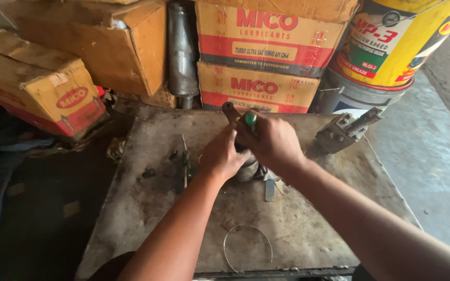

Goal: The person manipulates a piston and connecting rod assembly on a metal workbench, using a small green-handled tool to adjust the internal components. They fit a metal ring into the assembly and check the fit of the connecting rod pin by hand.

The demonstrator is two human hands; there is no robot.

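- While I look down, a round grey metal part [247,169] sits near the middle of the dirty metal table [308,229], mostly hidden under my hands.
- My left hand [222,156] is closed around the top of that metal part and holds it.
- My right hand [272,140] is wrapped tight around a tool with a green handle [250,119]; a dark end of it pokes up toward the boxes.
- Just left of my left hand lies a thin dark tool [185,164], flat on the table.
- Just beside the part, on the right, lies a small flat metal strip [270,190].
- Near the front edge lies a thin wire ring [247,247], well apart from my hands.
- A grey vise [342,132] sits at the far right corner of the table.
- Cardboard boxes [266,52] and a yellow bucket [397,47] stand close behind the back edge.
- There is bare table on my left side and in front, between my arms.
- The table's left edge drops to a dark floor [32,229].
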